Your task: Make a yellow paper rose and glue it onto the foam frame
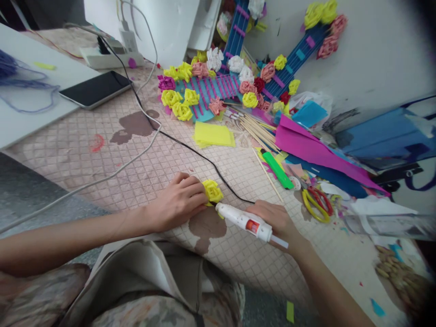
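black phone (96,89) near purple yarn (8,66) | yellow-handled scissors (307,208) | blue bag (378,134)

You have bare tabletop (163,161) just beyond your left hand (179,200), but the black cord (204,157) crosses between that hand and the yellow sheets (214,135). Past your right hand (277,215), the green tool (277,169) and scissors (314,207) block your way.

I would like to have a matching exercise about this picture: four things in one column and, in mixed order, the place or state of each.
1. glue gun
2. nearest yellow flower
3. wooden sticks
4. yellow sheets

A. mostly in a loose bundle
B. at the left hand
C. flat, in a small stack
D. in the right hand

Pairs: 1-D, 2-B, 3-A, 4-C
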